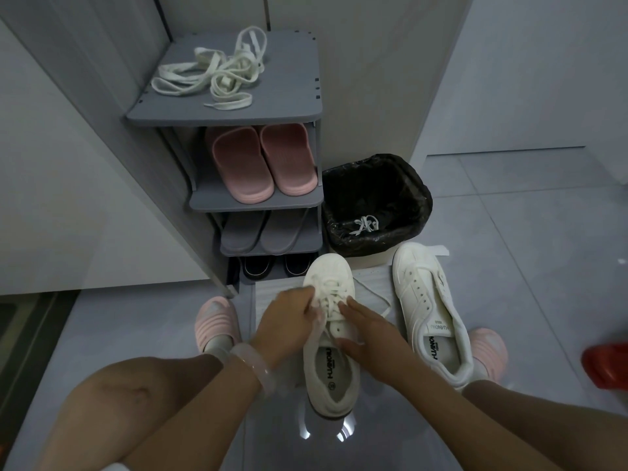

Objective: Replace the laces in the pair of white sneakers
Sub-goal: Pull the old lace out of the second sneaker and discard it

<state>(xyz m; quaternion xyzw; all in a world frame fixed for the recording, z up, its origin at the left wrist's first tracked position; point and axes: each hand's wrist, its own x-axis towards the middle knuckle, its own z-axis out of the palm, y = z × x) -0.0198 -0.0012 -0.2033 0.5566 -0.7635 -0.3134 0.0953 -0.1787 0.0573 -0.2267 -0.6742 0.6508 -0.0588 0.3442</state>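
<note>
Grey floor tiles (530,232) run up to a grey shoe rack (307,112) set against a pale wall. On the rack's top shelf lies a loose heap of cream laces (217,71). Below it sit pink slippers (261,161), then grey slippers (263,231), then dark shoes (273,266) on the lowest level. Just right of the rack stands a bin (413,185) lined with a black bag, with a small tangle of white lace (365,224) at its bottom.

Near the middle of the floor, toe pointing at the rack, stands the laced sneaker (331,338). The left hand (289,317) has its fingers curled onto the lacing at the left side of the eyelets, pinching a strand there. The right hand (368,329) lies on the shoe's right side, fingers extended over the lacing and thumb against the tongue edge; whether it grips a strand I cannot tell. A thin lace end (377,297) trails from the shoe across the floor to the right.

The second sneaker (430,311) lies just beside, to the right, with most eyelets bare and only a loose bit of lace near the toe. A clear bangle (253,363) rings the left wrist. The person's feet wear pink slippers, one at left (214,321), one behind the second sneaker (489,350). A red object (606,365) shows at the right edge.
</note>
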